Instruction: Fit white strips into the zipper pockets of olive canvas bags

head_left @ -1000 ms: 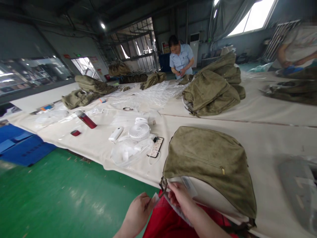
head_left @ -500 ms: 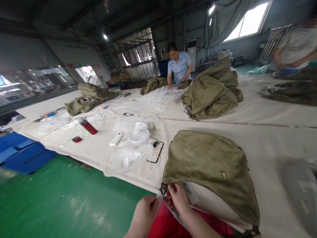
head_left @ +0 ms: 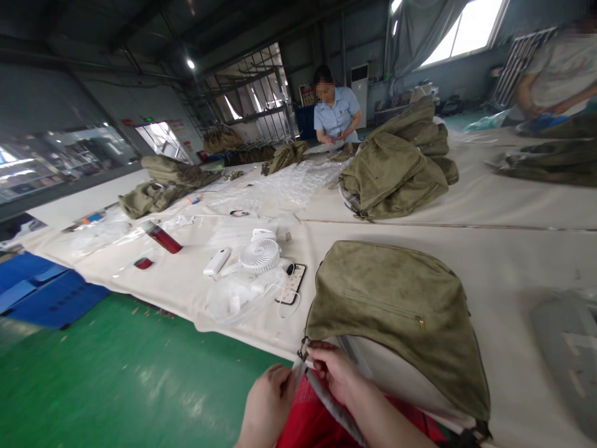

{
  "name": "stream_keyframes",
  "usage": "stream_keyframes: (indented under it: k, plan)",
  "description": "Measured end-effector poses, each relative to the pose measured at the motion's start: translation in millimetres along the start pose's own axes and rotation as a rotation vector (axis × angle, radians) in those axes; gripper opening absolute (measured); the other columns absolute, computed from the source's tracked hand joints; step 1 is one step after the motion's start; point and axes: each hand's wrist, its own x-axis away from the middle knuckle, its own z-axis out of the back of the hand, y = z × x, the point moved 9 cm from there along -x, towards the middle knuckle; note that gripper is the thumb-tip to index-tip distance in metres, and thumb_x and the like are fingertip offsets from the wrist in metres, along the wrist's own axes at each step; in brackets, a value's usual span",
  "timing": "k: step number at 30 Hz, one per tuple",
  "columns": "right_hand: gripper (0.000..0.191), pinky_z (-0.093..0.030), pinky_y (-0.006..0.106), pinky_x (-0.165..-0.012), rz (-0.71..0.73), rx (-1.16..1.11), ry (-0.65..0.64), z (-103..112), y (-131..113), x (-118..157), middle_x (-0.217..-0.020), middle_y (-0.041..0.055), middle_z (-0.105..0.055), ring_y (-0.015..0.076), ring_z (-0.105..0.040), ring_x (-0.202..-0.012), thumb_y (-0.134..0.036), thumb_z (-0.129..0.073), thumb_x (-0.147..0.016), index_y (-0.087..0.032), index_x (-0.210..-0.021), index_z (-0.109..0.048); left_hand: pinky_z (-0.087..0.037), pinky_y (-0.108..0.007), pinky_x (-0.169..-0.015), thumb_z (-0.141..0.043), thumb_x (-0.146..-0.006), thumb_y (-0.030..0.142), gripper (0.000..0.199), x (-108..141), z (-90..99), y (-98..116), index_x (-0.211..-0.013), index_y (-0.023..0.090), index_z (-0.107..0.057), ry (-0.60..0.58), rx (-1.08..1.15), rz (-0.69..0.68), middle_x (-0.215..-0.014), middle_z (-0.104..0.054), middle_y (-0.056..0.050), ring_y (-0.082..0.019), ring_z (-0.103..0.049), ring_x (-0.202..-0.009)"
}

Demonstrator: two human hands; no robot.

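Observation:
An olive green bag point(head_left: 387, 286) lies on the cream-covered table in front of me, its zipped side up. At its near left corner is a small metal clasp point(head_left: 303, 350). My left hand point(head_left: 273, 395) is closed, pinching a pale strip point(head_left: 298, 368) just below the clasp. Beside it, my right hand point(head_left: 333, 367) has its fingers pressed together at the clasp; what exactly they grip is too small to make out. A grey wrapped strap point(head_left: 333, 410) runs down from the clasp beneath my right wrist.
A phone point(head_left: 291, 285), white fan point(head_left: 260, 256), plastic wrap and red flask point(head_left: 163, 238) lie left of the bag. More olive bags point(head_left: 396, 168) are piled farther back. A person in light blue point(head_left: 338, 115) works across the table; another stands at far right.
My right hand has shifted slightly left and up at the clasp. The grey strap now shows more below it. Across the table, the person in blue has lifted some clear plastic.

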Motion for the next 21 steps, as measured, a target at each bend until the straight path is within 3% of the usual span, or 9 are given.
stream_keyframes:
  k: [4, 9, 11, 13, 16, 18, 21]
  plan:
    - [0.03, -0.052, 0.039, -0.081, -0.027, -0.019, -0.001, 6, 0, 3, -0.116, 0.0081, -0.057, 0.0196, -0.059, -0.097, -0.034, -0.054, -0.091, -0.017, -0.116, -0.055, -0.039, -0.023, -0.062, -0.04, -0.091, 0.034, 0.036, -5, 2.6, 17, -0.066, 0.02, -0.062, 0.052, -0.032, -0.045, -0.072, -0.064, -0.006, -0.016, -0.059, -0.067]
    - [0.031, -0.052, 0.041, -0.083, -0.05, -0.053, 0.006, 11, -1, 4, -0.118, 0.0085, -0.056, 0.0206, -0.058, -0.099, -0.033, -0.055, -0.091, -0.017, -0.117, -0.055, -0.041, -0.026, -0.07, -0.039, -0.091, 0.028, 0.029, -5, 0.4, 38, -0.089, 0.023, -0.067, 0.083, -0.174, -0.104, -0.085, -0.066, -0.007, -0.018, -0.062, -0.077]
    - [0.027, -0.053, 0.036, -0.078, -0.063, -0.064, 0.005, 8, 0, 3, -0.109, 0.0074, -0.06, 0.0181, -0.06, -0.091, -0.034, -0.055, -0.09, -0.016, -0.11, -0.058, -0.041, -0.026, -0.071, -0.037, -0.092, 0.028, 0.03, -9, -3.4, 39, -0.094, 0.023, -0.067, 0.054, -0.186, -0.089, -0.088, -0.066, -0.007, -0.018, -0.062, -0.079]
    - [0.022, -0.051, 0.028, -0.066, -0.082, -0.097, 0.008, 4, 1, 2, -0.086, 0.0044, -0.064, 0.014, -0.061, -0.072, -0.035, -0.058, -0.087, -0.014, -0.092, -0.062, -0.04, -0.025, -0.069, -0.037, -0.092, 0.029, 0.032, -15, -8.4, 35, -0.088, 0.022, -0.068, 0.0, -0.146, -0.042, -0.084, -0.066, -0.007, -0.017, -0.062, -0.076]
    - [0.019, -0.041, 0.022, -0.05, -0.113, -0.227, 0.036, -2, 0, 4, -0.057, -0.0015, -0.056, 0.009, -0.051, -0.049, -0.03, -0.067, -0.075, -0.015, -0.065, -0.059, -0.039, -0.023, -0.066, -0.037, -0.091, 0.032, 0.036, -23, -13.4, 26, -0.076, 0.02, -0.067, -0.065, -0.046, 0.009, -0.079, -0.066, -0.007, -0.016, -0.061, -0.072]
    - [0.017, -0.038, 0.021, -0.049, -0.105, -0.288, 0.043, -5, -4, 6, -0.052, -0.0033, -0.053, 0.0078, -0.047, -0.046, -0.026, -0.069, -0.067, -0.016, -0.06, -0.056, -0.038, -0.023, -0.065, -0.038, -0.091, 0.034, 0.036, -26, -14.0, 21, -0.074, 0.019, -0.066, -0.081, 0.018, -0.002, -0.078, -0.066, -0.007, -0.016, -0.06, -0.072]
    - [0.021, -0.032, 0.022, -0.045, -0.056, -0.202, 0.038, -5, -7, 6, -0.049, -0.0045, -0.049, 0.0074, -0.041, -0.043, -0.029, -0.068, -0.064, -0.017, -0.056, -0.052, -0.035, -0.022, -0.062, -0.039, -0.09, 0.036, 0.038, -29, -16.5, 15, -0.068, 0.017, -0.064, -0.109, 0.067, -0.018, -0.072, -0.065, -0.005, -0.015, -0.057, -0.068]
